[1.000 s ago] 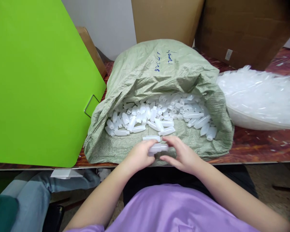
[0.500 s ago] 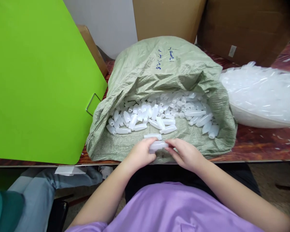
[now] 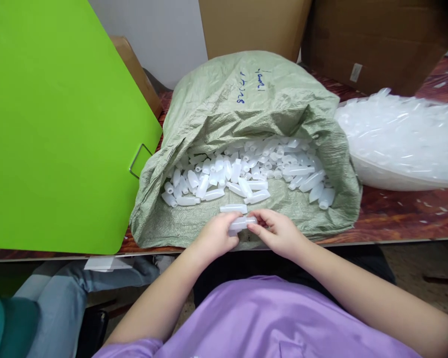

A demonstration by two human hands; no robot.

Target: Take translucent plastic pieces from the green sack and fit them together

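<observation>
My left hand (image 3: 219, 231) is closed around a translucent white plastic tube (image 3: 241, 223), which lies sideways over the front lip of a pale green woven sack (image 3: 186, 228). From the other side, my right hand (image 3: 278, 231) pinches the tube's right end between thumb and fingers. Part of a second piece seems to show under the tube, but I cannot make it out. Just beyond my fingers a loose tube (image 3: 233, 209) rests on the sack cloth. Deeper in the open sack lies a heap of similar white tubes (image 3: 235, 171).
A large bright green panel (image 3: 59, 129) with a metal loop leans at the left. To the right sits a clear bag (image 3: 403, 144) full of white pieces. Cardboard boxes (image 3: 254, 27) stand behind on the reddish table (image 3: 392, 219). At lower left is a seated person's leg (image 3: 56, 308).
My right hand has moved in from apart, its fingers open, to grip the tube's right end. My left hand keeps its hold. The view has shifted slightly.
</observation>
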